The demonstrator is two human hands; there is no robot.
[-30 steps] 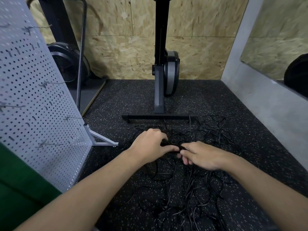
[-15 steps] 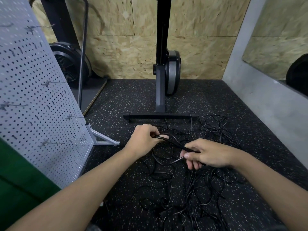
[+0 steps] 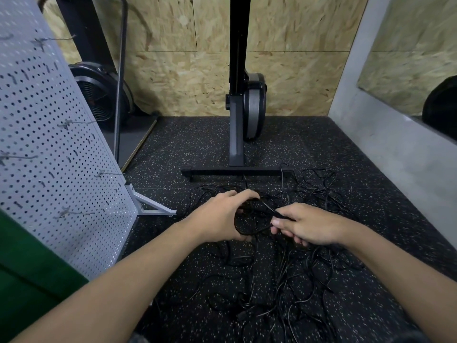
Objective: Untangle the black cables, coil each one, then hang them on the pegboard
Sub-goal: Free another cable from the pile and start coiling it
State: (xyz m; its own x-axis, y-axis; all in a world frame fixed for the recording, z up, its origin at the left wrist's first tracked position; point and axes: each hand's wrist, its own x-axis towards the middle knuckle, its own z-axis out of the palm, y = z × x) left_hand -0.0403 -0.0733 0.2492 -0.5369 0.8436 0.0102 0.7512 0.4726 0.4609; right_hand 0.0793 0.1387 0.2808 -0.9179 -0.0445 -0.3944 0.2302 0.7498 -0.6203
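Nearest the camera, two bare forearms reach out from the bottom corners and draw toward each other over a black rubber floor flecked with pale specks (image 3: 197,149). Between and under them lies the tangle of thin black cables (image 3: 291,276), a loose sprawl of loops spread from the near edge to just in front of the far machine's base and lying more to the right than to the left.

Above the middle of that tangle, the left hand (image 3: 220,216) has its fingers curled round a small loop of black cable (image 3: 247,234), which hangs as a rounded bight from its palm. Just to the right, the right hand (image 3: 306,224) pinches the same cable between thumb and forefinger, with its other fingers folded beneath. A short, taut length of cable runs between the two hands, which are close but apart.

At the near left is a dark green surface (image 3: 24,268). Behind it a pale grey perforated metal pegboard (image 3: 49,149) stands upright on a grey angled metal foot (image 3: 150,206), with thin wire hooks (image 3: 76,213) sticking out of its face; none of those in view carries a cable.

Farther back, a black exercise machine's upright post (image 3: 236,134) rises from a flat crossbar (image 3: 237,172) at the far edge of the tangle, with a grey flywheel (image 3: 254,105) beside the post. At the far left stands a black round fan wheel (image 3: 99,95). A chipboard wall (image 3: 185,70) closes the back, and a grey concrete wall (image 3: 395,149) runs along the right.
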